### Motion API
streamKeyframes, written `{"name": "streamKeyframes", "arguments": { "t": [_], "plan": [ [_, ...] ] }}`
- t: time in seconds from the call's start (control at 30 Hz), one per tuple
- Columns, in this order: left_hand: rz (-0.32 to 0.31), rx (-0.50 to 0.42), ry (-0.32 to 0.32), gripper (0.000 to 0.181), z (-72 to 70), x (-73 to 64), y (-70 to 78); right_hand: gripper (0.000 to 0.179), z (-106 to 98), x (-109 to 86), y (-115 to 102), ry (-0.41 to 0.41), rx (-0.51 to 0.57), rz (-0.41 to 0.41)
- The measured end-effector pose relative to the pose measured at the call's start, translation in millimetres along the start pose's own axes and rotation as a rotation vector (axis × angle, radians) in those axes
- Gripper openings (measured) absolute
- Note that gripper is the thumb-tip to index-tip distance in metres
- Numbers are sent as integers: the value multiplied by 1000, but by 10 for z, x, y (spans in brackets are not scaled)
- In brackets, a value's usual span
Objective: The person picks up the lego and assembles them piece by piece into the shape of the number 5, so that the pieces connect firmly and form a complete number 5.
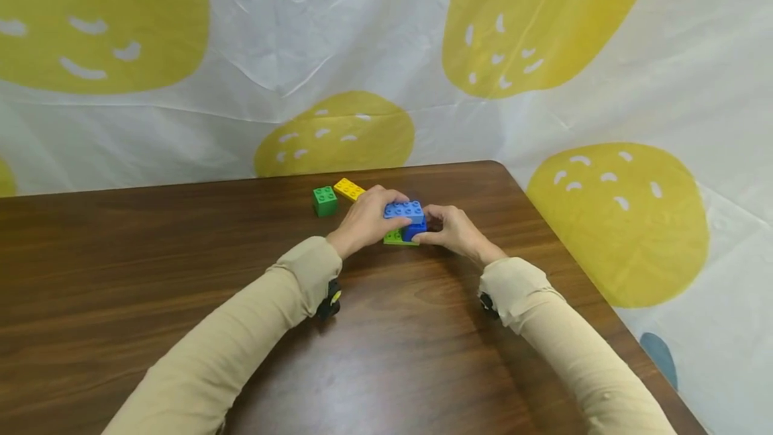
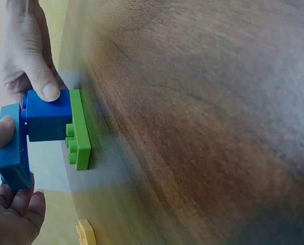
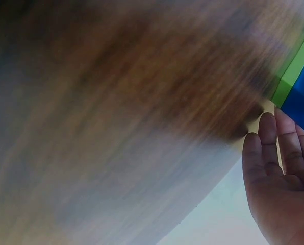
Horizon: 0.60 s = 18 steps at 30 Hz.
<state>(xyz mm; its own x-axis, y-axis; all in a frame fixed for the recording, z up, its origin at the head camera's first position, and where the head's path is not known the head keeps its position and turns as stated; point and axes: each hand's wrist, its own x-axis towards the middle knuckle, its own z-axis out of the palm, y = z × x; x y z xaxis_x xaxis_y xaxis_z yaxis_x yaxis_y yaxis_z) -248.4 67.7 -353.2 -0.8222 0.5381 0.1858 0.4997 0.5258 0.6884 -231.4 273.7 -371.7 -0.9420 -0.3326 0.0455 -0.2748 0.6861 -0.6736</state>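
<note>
Just over the dark-blue block, the left hand pinches a light-blue brick; the right hand grips that block atop the lime plate. They look light and stiff (slightly slick, I'd guess), best taken by the sides.

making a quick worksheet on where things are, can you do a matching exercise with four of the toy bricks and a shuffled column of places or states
1. light blue brick
2. dark blue brick
3. lime green flat brick
4. yellow brick

A. directly beneath the dark blue brick
B. just right of the square green brick in the head view
C. pinched by the left hand
D. touched by the thumb of the right hand

Pairs: 1-C, 2-D, 3-A, 4-B
</note>
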Motion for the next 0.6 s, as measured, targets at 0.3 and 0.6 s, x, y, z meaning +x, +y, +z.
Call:
{"name": "streamKeyframes", "arguments": {
  "t": [0.3, 0.6],
  "plan": [
    [48, 23, -13, 38, 22, 31, 40, 32, 5, -4, -3, 0, 0, 9],
    [51, 60, -35, 38, 47, 58, 71, 32, -7, -2, -17, 5, -41, 16]
  ]
}}
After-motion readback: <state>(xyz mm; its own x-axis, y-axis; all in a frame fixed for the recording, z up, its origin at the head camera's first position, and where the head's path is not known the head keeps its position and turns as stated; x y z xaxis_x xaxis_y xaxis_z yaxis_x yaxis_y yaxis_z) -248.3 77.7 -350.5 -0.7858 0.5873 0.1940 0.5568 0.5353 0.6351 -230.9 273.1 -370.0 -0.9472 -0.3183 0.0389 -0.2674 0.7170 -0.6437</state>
